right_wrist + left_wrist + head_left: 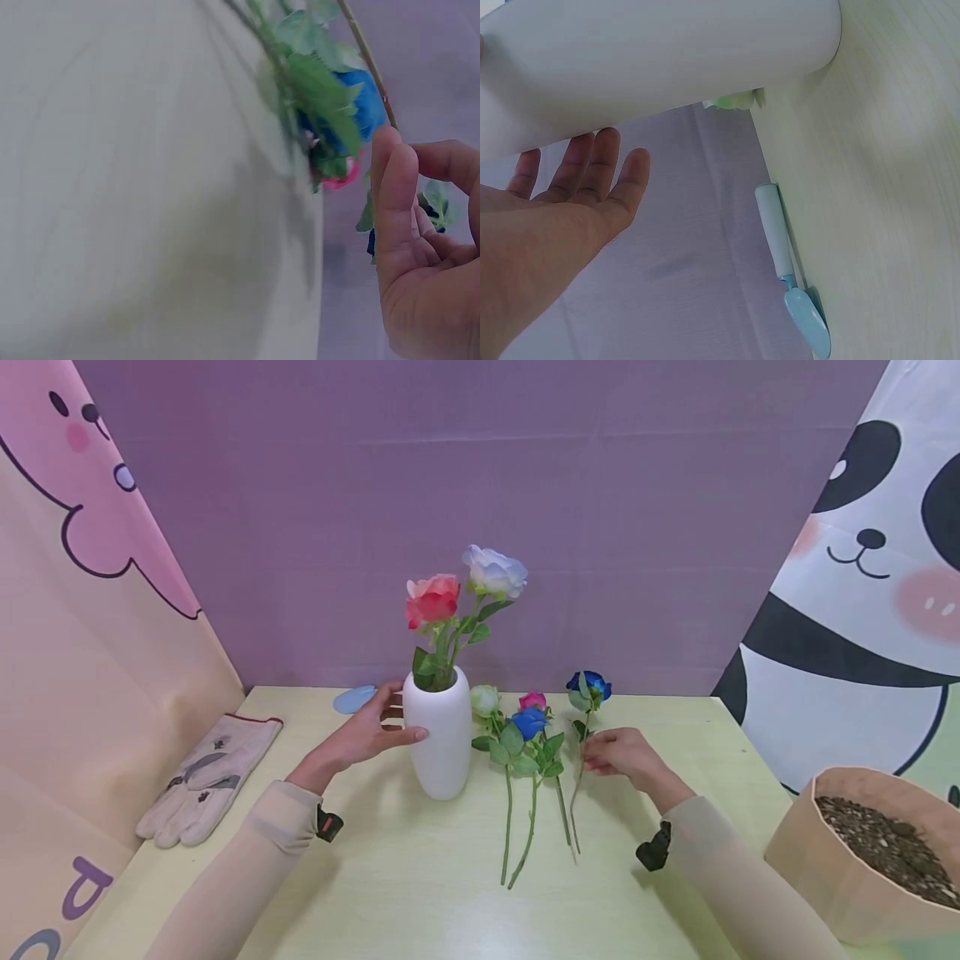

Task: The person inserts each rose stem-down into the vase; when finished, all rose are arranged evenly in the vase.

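My left hand (367, 731) holds the white vase (442, 747) from its left side, thumb across the front and fingers behind. In the left wrist view, the fingertips touch the vase (667, 52). A coral-pink rose (432, 600) and a pale blue-white rose (495, 572) stand in the vase. Thumb and fingers of my right hand (622, 753) pinch the stem of a dark blue rose (590, 686), bloom up. Just left of that hand lie a blue rose (529, 722), a magenta rose (533, 700) and a whitish-green rose (484, 699).
A pair of work gloves (210, 781) lies at the table's left edge. Behind the left hand is a light blue trowel (808, 322), partly hidden in the head view. A tan pot (817, 860) of soil stands at the right. A purple cloth (300, 527) hangs behind the table.
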The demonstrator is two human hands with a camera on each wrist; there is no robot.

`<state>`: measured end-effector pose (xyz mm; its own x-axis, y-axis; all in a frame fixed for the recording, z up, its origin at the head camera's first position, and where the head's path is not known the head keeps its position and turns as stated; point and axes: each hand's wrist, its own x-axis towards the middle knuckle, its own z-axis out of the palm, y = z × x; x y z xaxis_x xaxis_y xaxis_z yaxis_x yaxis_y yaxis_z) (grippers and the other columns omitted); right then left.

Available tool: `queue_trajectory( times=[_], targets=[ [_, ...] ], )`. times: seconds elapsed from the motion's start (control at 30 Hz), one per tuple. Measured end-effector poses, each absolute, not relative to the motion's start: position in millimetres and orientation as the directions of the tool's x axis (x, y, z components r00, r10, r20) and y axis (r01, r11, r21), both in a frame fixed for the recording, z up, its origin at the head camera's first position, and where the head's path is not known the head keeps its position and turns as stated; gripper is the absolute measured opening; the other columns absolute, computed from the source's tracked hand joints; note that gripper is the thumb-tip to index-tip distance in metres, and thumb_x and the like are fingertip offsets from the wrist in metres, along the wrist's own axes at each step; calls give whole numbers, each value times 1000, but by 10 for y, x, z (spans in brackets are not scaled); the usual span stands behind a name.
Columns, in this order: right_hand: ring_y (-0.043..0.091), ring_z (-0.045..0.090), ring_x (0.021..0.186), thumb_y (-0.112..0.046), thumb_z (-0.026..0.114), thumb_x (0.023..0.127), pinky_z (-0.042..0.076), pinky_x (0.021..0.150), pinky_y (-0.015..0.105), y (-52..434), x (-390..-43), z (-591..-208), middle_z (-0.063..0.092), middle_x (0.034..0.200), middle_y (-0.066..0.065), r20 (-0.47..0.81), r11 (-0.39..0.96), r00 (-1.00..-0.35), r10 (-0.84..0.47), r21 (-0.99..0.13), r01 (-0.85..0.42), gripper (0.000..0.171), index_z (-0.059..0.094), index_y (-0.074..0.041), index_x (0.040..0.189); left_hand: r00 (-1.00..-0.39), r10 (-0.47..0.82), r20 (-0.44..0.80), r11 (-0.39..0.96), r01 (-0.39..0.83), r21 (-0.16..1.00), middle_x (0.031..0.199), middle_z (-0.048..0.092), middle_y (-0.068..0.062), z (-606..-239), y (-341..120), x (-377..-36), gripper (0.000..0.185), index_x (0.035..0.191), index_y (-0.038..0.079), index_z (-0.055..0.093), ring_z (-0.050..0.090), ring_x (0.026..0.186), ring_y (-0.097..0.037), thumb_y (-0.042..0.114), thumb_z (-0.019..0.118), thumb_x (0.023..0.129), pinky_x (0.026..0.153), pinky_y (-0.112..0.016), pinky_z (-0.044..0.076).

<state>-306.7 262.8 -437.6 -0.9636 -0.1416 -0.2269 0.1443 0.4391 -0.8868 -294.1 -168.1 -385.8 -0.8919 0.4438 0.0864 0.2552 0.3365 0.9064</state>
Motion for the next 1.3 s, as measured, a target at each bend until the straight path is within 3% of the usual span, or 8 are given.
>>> queue_trajectory(
  times=[0.1,0.4,0.7,0.97,1.3],
  targets=[
    [8,70,79,-11,56,101,61,73,22,2615,-3048,-4293,72,104,16,-197,397,-969,-150,-909,123,42,50,16,132,-892,444,83,338,252,907,146,42,-9,-3850,-1681,-2943,83,150,15,26,46,137,-34,30,78,88,113,-51,44],
    [8,72,79,-10,57,100,61,75,22,2552,-3046,-4179,71,94,0,-162,328,-979,-124,-938,114,42,50,15,133,-894,442,75,340,244,908,147,42,-9,-3840,-1678,-2944,84,150,15,25,46,137,-33,31,78,87,114,-51,44],
    [7,72,76,-11,56,101,62,76,23,2491,-3041,-4074,72,96,7,-128,254,-988,-91,-962,101,40,51,14,131,-894,441,81,335,248,909,146,43,-9,-3843,-1683,-2941,84,150,14,26,47,136,-33,31,78,87,114,-50,43],
    [5,72,78,-19,58,102,61,77,22,2446,-2994,-3927,72,91,-1,-87,211,-994,-64,-975,72,38,53,10,126,-890,447,88,328,254,910,146,43,-9,-3849,-1680,-2942,83,150,14,26,47,135,-33,30,78,87,114,-50,44],
    [5,73,80,-17,58,102,60,78,19,2360,-2966,-3788,70,93,-3,-42,81,-998,-43,-996,38,29,52,5,120,-894,439,88,328,251,911,146,43,-8,-3850,-1685,-2930,81,150,16,27,48,135,-33,30,77,88,112,-50,45]
  ],
)
